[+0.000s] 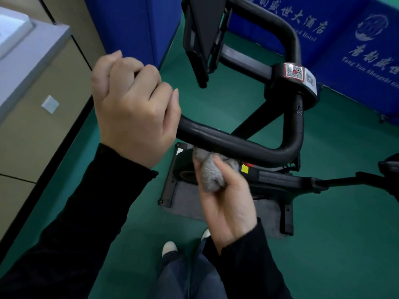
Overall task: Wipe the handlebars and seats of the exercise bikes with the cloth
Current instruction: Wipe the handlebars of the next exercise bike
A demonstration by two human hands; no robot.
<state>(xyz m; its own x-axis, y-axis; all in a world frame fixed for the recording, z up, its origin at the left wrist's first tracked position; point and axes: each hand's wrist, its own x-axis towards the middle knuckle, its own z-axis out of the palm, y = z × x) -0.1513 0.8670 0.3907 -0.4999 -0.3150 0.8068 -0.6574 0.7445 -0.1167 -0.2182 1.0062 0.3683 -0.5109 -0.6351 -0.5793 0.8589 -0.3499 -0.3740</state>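
A black looped handlebar (233, 145) of an exercise bike fills the middle of the view. My left hand (133, 108) grips the near left end of the bar, fingers curled round it. My right hand (224, 197) holds a bunched grey cloth (212, 171) just under the near stretch of the bar, the cloth touching its underside. The bar's right bend looks wet with small drops. The bike's black seat (389, 169) shows only partly at the right edge.
A black tablet holder (200, 35) hangs inside the handlebar loop, and QR stickers (293, 71) sit on the centre clamp. The bike's base (226, 203) stands on a grey mat on green floor. Blue banners stand behind, a beige wall with a socket at left.
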